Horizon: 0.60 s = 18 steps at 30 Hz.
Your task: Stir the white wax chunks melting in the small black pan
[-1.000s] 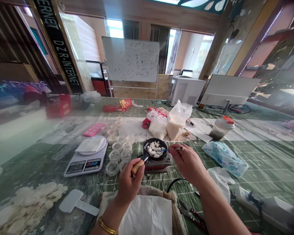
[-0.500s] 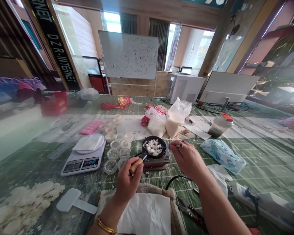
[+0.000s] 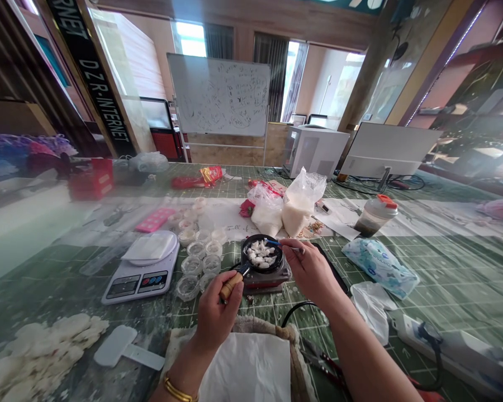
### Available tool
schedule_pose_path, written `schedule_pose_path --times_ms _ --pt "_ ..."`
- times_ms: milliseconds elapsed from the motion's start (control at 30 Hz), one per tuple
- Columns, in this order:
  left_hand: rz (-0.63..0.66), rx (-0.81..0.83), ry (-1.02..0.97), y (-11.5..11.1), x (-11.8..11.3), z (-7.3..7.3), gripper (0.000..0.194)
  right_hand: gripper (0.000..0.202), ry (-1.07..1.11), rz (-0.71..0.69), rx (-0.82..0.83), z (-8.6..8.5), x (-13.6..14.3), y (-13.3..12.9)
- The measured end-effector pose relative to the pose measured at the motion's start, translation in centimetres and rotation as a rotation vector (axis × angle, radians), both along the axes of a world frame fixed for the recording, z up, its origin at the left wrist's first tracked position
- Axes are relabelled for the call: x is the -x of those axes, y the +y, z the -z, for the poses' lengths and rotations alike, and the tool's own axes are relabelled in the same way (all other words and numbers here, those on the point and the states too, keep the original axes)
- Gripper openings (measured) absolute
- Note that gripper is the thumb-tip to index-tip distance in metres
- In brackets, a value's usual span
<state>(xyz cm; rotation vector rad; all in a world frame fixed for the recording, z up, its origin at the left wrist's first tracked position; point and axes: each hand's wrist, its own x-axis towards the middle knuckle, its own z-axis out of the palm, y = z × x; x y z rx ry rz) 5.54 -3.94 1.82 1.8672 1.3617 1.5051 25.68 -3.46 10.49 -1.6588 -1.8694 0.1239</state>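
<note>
My left hand (image 3: 218,304) is wrapped round the wooden handle of a small black frying pan (image 3: 245,262). The pan sits on a small hot plate (image 3: 268,283). White lumps (image 3: 260,254) lie in the pan. My right hand (image 3: 310,271) pinches a thin blue stick (image 3: 273,242), its tip at the far right side of the pan, over or touching the lumps; which of the two I cannot tell. Just left of the pan stand several clear round cups (image 3: 191,265). A folded towel with a white sheet (image 3: 251,365) on it lies in front of me.
At left are a kitchen scale (image 3: 142,268), a white scraper (image 3: 117,346) and a heap of white pieces (image 3: 46,346). Bags of white granules (image 3: 298,209) stand behind the pan. Rightward are a lidded shaker (image 3: 376,215), a tissue pack (image 3: 381,265), pliers (image 3: 324,360) and a power strip (image 3: 452,352).
My right hand has moved slightly left, and the blue stick's tip has shifted toward the far side of the pan. A dark flat object now shows beside my right forearm. The left hand keeps its grip.
</note>
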Motion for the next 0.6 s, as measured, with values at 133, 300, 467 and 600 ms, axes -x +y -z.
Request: schedule_pose_path --times_ms 133,300,467,600 --pt "0.000 -0.003 0.002 -0.1 0.0 -0.1 0.022 0.030 -0.027 -0.041 0.038 0.0 0.3 -0.2" --pt "0.000 0.000 -0.028 0.0 -0.1 0.1 0.021 0.030 0.018 -0.079 0.007 -0.1 0.9 -0.8" --pt "-0.001 0.016 -0.062 -0.1 -0.3 0.0 0.022 0.028 0.015 -0.095 0.028 -0.4 1.2 -1.2" --pt "-0.007 0.004 -0.087 -0.2 -0.4 -0.1 0.021 0.029 0.004 -0.084 0.042 -0.8 1.1 -1.5"
